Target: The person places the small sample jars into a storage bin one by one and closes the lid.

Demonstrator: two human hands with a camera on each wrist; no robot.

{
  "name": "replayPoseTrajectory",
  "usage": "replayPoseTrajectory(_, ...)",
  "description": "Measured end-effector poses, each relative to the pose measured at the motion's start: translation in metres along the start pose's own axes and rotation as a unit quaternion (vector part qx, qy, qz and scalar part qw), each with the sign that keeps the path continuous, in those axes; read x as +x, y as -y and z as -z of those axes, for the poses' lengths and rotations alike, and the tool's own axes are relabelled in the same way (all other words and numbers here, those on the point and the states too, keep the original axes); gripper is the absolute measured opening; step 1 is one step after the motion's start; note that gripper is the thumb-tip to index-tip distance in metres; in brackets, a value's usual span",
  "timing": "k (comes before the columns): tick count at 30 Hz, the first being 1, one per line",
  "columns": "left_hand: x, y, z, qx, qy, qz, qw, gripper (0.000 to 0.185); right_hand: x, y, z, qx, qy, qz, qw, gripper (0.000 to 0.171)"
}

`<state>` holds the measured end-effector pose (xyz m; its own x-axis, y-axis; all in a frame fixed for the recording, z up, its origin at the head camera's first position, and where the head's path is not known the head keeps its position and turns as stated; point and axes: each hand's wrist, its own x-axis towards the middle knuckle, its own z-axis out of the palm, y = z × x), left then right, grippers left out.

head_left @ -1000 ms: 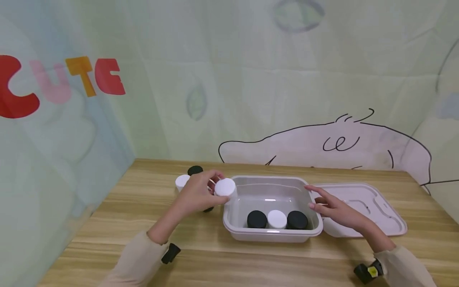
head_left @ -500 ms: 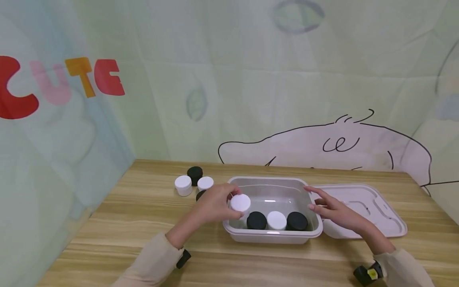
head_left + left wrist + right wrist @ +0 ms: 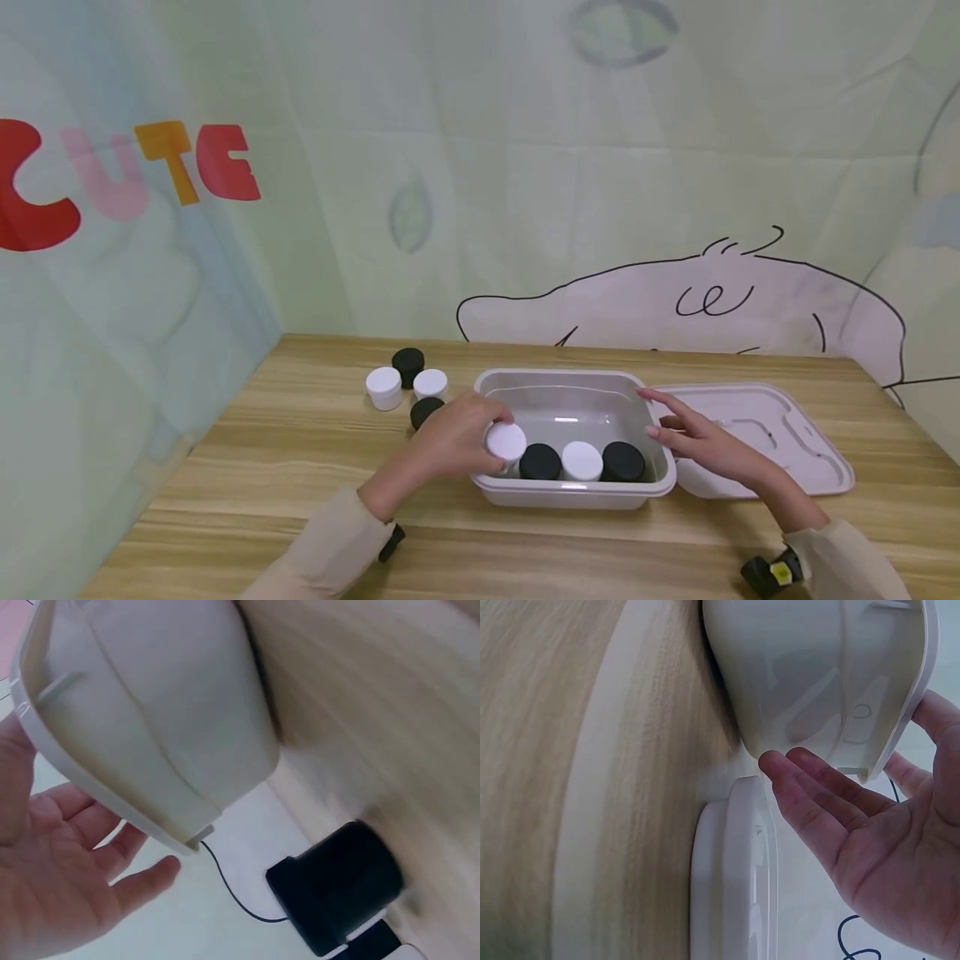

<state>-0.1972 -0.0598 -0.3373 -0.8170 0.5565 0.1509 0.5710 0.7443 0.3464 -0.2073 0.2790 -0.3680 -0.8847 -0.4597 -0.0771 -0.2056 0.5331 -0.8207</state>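
In the head view my left hand (image 3: 461, 437) pinches a white-lidded jar (image 3: 506, 442) between thumb and fingers, inside the left end of a pale plastic box (image 3: 573, 493). Beside it in the box, a black jar (image 3: 540, 461), a white jar (image 3: 581, 461) and another black jar (image 3: 623, 461) stand in a row along the near wall. My right hand (image 3: 701, 437) rests its fingertips on the box's right rim, fingers mostly straight. The left wrist view shows my left hand (image 3: 82, 855) reaching over the rim, which hides the jar. From the right wrist, my right hand (image 3: 885, 817) touches the box's side.
Left of the box stand two white jars (image 3: 384, 387) and two black ones, the nearer black jar (image 3: 426, 412) partly behind my left hand. The box's lid (image 3: 757, 433) lies on the wooden table (image 3: 300, 450) at the right. A printed cloth (image 3: 360, 208) hangs behind.
My left hand has carried the white jar from above the box's left rim down and rightward into its near left corner. The right hand has stayed at the right rim.
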Motion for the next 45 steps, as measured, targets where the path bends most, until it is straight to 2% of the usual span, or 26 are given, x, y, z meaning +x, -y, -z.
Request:
replayPoseTrajectory(5,0.004,-0.003,0.003,0.037,0.026,0.006,0.9989,0.035,0.001,-0.001,-0.001,0.006,0.002,0.008,1.000,0.059)
replayPoseTrajectory(11,0.009,-0.007,0.004,0.086,0.062,-0.008,0.9944,0.031,0.001,0.000,-0.003,0.007,0.000,0.011,1.000,0.059)
replayPoseTrajectory(17,0.007,-0.006,0.006,0.072,0.084,-0.001,0.9939,0.037,0.002,0.002,-0.005,0.000,-0.001,-0.004,1.000,0.060)
replayPoseTrajectory(21,0.000,0.001,0.014,0.014,0.049,0.006,0.9987,0.045,0.002,0.003,-0.004,-0.009,-0.002,-0.012,1.000,0.060)
replayPoseTrajectory(24,-0.007,0.009,0.023,-0.027,-0.010,0.010,0.9995,0.044,0.000,0.003,-0.003,-0.014,-0.003,-0.011,1.000,0.060)
replayPoseTrajectory(28,-0.018,0.026,0.029,-0.074,-0.081,0.044,0.9930,0.042,-0.002,0.002,-0.001,-0.015,-0.004,-0.007,1.000,0.060)
replayPoseTrajectory(31,-0.024,0.042,0.027,-0.109,-0.111,0.073,0.9851,0.043,-0.003,0.002,0.000,-0.013,-0.005,-0.004,1.000,0.060)
replayPoseTrajectory(38,-0.032,0.067,0.017,-0.126,-0.116,0.151,0.9736,0.043,-0.003,0.001,0.000,-0.011,-0.003,0.001,1.000,0.060)
replayPoseTrajectory(45,-0.032,0.082,0.008,-0.125,-0.096,0.170,0.9727,0.045,-0.001,0.002,-0.001,-0.011,0.000,0.003,1.000,0.060)
